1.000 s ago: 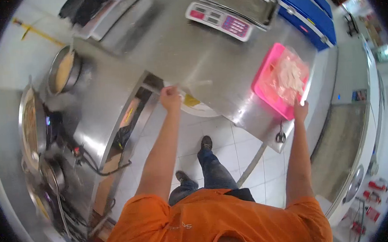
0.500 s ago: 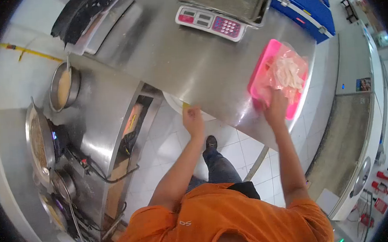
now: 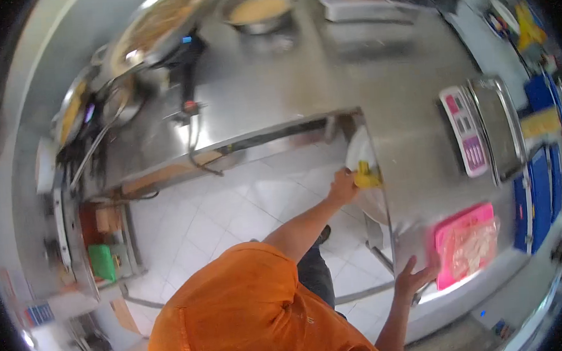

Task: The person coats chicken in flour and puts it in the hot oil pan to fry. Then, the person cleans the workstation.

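Observation:
My left hand (image 3: pixel 343 186) is closed on a small yellow object (image 3: pixel 367 175), blurred, its kind unclear. It is held at the edge of the steel table, over a large white tub (image 3: pixel 361 149) partly hidden under the tabletop. My right hand (image 3: pixel 413 278) is open with thumb and fingers spread, beside the left side of a bright pink tray (image 3: pixel 443 241). On that tray lies a clear plastic bag (image 3: pixel 472 248) with pale pieces in it.
A digital scale (image 3: pixel 465 131) with a metal pan and blue cool boxes (image 3: pixel 541 200) stand on the right. Across the steel counter (image 3: pixel 249 96) are a pot of pale liquid (image 3: pixel 258 11), a large wok (image 3: pixel 160 26) and a cable (image 3: pixel 194 146). White floor tiles (image 3: pixel 230 198) lie below.
The view has swung left toward the stove counter. My right hand has let go of the plastic bag and opened beside the tray. My left hand still holds the yellow object, now more visible.

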`<state>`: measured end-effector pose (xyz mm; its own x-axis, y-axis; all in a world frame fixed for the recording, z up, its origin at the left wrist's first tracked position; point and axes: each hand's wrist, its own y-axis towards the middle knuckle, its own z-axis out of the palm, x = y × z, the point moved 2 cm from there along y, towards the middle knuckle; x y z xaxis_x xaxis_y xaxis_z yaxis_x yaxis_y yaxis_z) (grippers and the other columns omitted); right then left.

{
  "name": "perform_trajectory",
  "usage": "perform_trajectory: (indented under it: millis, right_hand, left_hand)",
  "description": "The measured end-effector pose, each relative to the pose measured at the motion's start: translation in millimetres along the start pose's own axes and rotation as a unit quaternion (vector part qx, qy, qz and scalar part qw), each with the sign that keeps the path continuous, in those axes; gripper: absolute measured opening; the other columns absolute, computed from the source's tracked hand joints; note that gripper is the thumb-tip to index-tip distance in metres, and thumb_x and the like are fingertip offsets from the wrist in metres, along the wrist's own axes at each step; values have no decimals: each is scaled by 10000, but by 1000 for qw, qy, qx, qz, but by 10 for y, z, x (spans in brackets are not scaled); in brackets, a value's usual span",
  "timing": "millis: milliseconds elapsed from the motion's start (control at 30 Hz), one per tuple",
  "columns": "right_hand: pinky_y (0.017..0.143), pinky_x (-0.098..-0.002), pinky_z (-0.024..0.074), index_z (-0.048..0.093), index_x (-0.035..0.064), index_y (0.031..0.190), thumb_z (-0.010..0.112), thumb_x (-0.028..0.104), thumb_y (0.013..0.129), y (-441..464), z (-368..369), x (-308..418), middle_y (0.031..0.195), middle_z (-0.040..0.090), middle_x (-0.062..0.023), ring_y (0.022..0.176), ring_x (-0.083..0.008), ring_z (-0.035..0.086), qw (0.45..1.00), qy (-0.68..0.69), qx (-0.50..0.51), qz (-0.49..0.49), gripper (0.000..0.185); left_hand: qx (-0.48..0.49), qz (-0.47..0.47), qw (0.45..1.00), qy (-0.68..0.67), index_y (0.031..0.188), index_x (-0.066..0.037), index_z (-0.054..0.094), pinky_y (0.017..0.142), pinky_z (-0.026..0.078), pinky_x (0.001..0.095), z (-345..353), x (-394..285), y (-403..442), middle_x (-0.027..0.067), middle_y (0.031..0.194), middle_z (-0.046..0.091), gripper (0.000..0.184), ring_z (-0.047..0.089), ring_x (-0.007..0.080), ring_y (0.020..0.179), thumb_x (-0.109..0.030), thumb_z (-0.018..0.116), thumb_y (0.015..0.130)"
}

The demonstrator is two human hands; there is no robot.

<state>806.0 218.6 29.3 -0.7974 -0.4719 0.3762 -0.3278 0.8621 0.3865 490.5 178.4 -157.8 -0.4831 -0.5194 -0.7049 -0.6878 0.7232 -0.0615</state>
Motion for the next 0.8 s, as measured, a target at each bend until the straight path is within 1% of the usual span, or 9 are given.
perform_trajectory:
  millis: [67,133,233,300,367,467,667,733,800]
  right_hand:
    - [961,-419,391,463,-2,1295,635,156,914,-70,86,568,1230,514,-159,1140,-306,492,979,166,107,-42,446]
    - [922,-390,416,467,-1,1281,630,113,902,-219,352,954,1207,515,-137,1107,-277,506,945,233,199,-116,428]
    - [885,-347,437,449,11,1306,632,67,884,-424,664,1732,1170,528,-104,1060,-236,528,876,343,306,-143,464]
    - [848,-304,449,396,35,1376,634,46,880,-627,626,2563,1162,553,-76,999,-182,549,793,473,344,-171,550]
    - [840,-296,452,359,44,1409,624,46,895,-963,330,3557,1181,559,-79,991,-170,556,726,532,426,-93,578]
    - [797,-284,468,409,40,1385,604,40,911,-1508,516,4422,1162,594,-77,959,-139,577,651,583,486,-28,512]
    - [723,-290,480,632,12,1090,587,56,902,-2605,819,5657,925,657,-55,821,-125,612,667,401,567,-269,198]
    - [732,-315,491,652,22,1078,607,62,876,-2849,943,6025,904,672,-88,822,-178,649,651,341,598,-319,211]
    - [759,-343,493,663,36,1082,634,89,850,-3055,863,6514,917,683,-96,858,-229,666,652,308,547,-424,239]
  left_hand:
    - [-99,89,986,-98,1147,-117,645,845,503,456,-390,191,-265,143,1070,665,340,648,333,956,-210,678,821]
    - [102,-110,903,-403,1156,-61,625,789,524,459,-1682,-225,-702,140,901,679,415,657,368,821,-170,684,760]
    - [22,94,960,-264,1190,-61,606,759,521,457,-2648,25,-882,177,951,693,447,668,355,871,-239,679,786]
    - [10,89,982,-169,1180,-58,601,764,520,445,-3390,109,-1003,183,960,692,476,671,347,887,-284,705,774]
    - [29,41,985,-167,1116,-37,596,778,514,437,-4301,-22,-1378,197,958,684,513,669,351,898,-375,745,761]
    - [-143,198,958,-148,1105,-37,600,780,508,428,-4908,614,-2080,184,930,679,495,663,353,888,-381,746,781]
    - [-302,-139,941,-66,939,-33,698,752,492,437,-5859,2200,-4029,177,920,663,208,610,380,837,-179,733,794]
    - [-406,-113,906,33,962,-30,697,754,497,440,-6121,2603,-4607,181,946,664,219,611,383,831,-178,717,802]
    - [-357,-127,919,110,1008,-21,690,786,502,406,-6426,2899,-5038,177,968,668,199,631,343,868,-126,667,841]
